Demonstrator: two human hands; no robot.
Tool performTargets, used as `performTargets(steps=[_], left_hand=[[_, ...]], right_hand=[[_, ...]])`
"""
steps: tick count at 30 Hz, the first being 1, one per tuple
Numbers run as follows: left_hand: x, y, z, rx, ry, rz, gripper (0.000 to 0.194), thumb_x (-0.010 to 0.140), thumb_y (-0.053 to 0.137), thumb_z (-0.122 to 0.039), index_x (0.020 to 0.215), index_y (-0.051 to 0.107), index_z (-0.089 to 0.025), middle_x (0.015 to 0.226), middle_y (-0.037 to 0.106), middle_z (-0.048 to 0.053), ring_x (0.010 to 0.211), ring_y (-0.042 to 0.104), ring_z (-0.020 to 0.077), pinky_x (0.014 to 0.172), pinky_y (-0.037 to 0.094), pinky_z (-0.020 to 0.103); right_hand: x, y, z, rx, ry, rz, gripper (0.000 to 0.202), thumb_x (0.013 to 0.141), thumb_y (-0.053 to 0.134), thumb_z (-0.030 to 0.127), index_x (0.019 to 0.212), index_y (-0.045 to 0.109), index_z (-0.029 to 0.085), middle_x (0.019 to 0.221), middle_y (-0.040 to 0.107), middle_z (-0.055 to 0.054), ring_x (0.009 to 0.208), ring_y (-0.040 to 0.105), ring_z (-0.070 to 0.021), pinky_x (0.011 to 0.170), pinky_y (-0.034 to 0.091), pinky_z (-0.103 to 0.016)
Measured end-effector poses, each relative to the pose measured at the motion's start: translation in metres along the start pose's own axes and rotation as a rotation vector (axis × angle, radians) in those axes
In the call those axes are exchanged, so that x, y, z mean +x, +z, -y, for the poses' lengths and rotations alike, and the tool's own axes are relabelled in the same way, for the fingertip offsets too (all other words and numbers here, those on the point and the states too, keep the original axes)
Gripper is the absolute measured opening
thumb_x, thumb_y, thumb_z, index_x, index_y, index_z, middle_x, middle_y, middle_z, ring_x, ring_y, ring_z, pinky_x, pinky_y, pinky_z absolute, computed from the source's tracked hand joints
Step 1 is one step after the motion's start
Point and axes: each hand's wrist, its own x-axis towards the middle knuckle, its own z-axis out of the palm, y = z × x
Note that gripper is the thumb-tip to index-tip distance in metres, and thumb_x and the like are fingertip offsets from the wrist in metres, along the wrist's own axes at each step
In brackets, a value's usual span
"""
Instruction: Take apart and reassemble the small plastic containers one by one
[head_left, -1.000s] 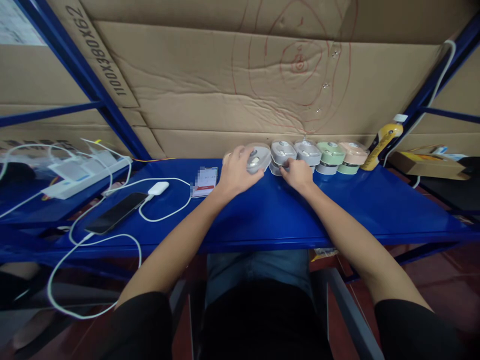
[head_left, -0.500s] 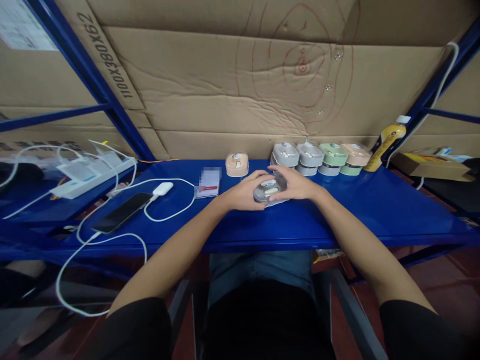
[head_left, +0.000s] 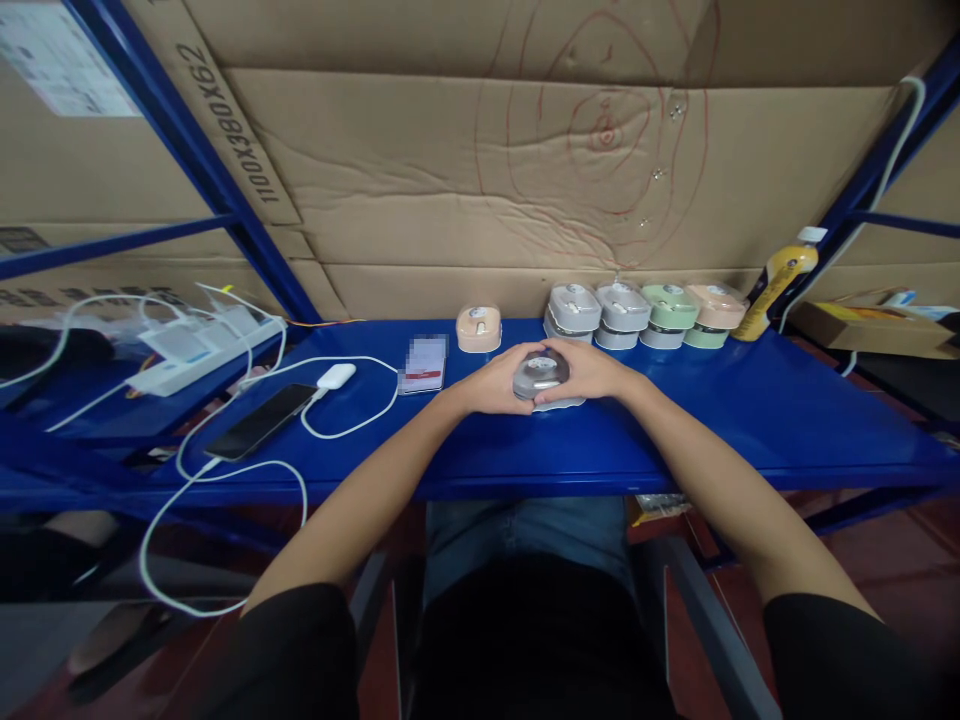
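Between my two hands is a small rounded container [head_left: 541, 368] with a dark grey, glossy top and a round label. My left hand [head_left: 500, 384] wraps its left side, and my right hand [head_left: 589, 372] grips the right side. A pale edge shows beneath the container, just above the blue table; whether it is a separate piece I cannot tell. Just behind my right hand stand stacked grey containers [head_left: 574, 306]. A single peach container [head_left: 478, 328] sits farther back, to the left of my hands.
More stacks, one grey [head_left: 623, 306], one green-topped [head_left: 668, 307] and one peach-topped [head_left: 715, 306], line the back beside a yellow bottle [head_left: 780, 283]. On the left lie a lit phone [head_left: 425, 364], a dark phone [head_left: 260, 421], white cables and a power strip [head_left: 202, 357]. Cardboard backs the blue table [head_left: 787, 420].
The held container has turned from tilted to nearly level, and my fingers have closed in around both its sides. The view has shifted slightly.
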Motion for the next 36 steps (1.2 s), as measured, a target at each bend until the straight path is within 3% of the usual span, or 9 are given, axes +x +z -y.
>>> performTargets(steps=[5,11,18,22,28,36], left_hand=[[0.001,0.001,0.002,-0.014,-0.007,-0.003,0.115,0.065,0.086,-0.033,0.166,0.034,-0.019,0.166,0.048,0.024,0.153,0.051,0.0465,0.127,0.043,0.066],[-0.001,0.0,-0.001,-0.049,-0.076,0.011,0.129,0.069,0.086,-0.035,0.175,0.014,-0.018,0.159,0.057,0.026,0.146,0.06,0.0439,0.123,0.047,0.064],[-0.001,-0.005,0.001,0.056,-0.037,0.028,0.103,0.073,0.081,-0.034,0.167,0.04,-0.02,0.164,0.056,0.021,0.15,0.057,0.0429,0.125,0.046,0.062],[-0.001,-0.005,-0.002,0.106,-0.01,0.033,0.08,0.077,0.081,-0.036,0.153,0.059,-0.02,0.153,0.064,0.018,0.144,0.062,0.0395,0.124,0.049,0.06],[-0.002,0.0,-0.005,0.074,-0.029,0.045,0.069,0.08,0.09,-0.053,0.141,0.072,-0.025,0.152,0.06,0.016,0.141,0.062,0.0374,0.124,0.047,0.061],[-0.002,0.0,-0.006,0.081,-0.049,0.021,0.047,0.091,0.08,-0.053,0.129,0.082,-0.025,0.153,0.061,0.015,0.143,0.06,0.0363,0.127,0.044,0.061]], right_hand=[[-0.001,-0.011,-0.003,0.027,0.086,0.017,0.079,0.073,0.089,0.071,0.132,0.074,0.02,0.122,0.078,-0.012,0.107,0.073,-0.0326,0.095,0.056,-0.045],[-0.006,-0.029,-0.017,0.086,0.197,-0.016,0.07,0.083,0.075,0.076,0.124,0.076,0.018,0.099,0.078,-0.007,0.087,0.07,-0.0253,0.081,0.053,-0.038],[-0.012,-0.046,-0.031,0.154,0.328,0.026,0.069,0.081,0.075,0.083,0.112,0.075,0.021,0.08,0.074,-0.004,0.074,0.071,-0.0238,0.07,0.055,-0.037],[-0.016,-0.055,-0.032,0.316,0.341,-0.005,0.07,0.082,0.069,0.091,0.095,0.071,0.022,0.089,0.076,-0.008,0.071,0.074,-0.0231,0.065,0.058,-0.036],[-0.016,-0.056,-0.032,0.381,0.393,0.019,0.071,0.082,0.067,0.093,0.091,0.068,0.022,0.085,0.077,-0.008,0.065,0.074,-0.0229,0.06,0.059,-0.035],[-0.015,-0.053,-0.033,0.361,0.397,0.025,0.07,0.084,0.067,0.092,0.092,0.07,0.023,0.086,0.078,-0.009,0.065,0.075,-0.0231,0.057,0.06,-0.036]])
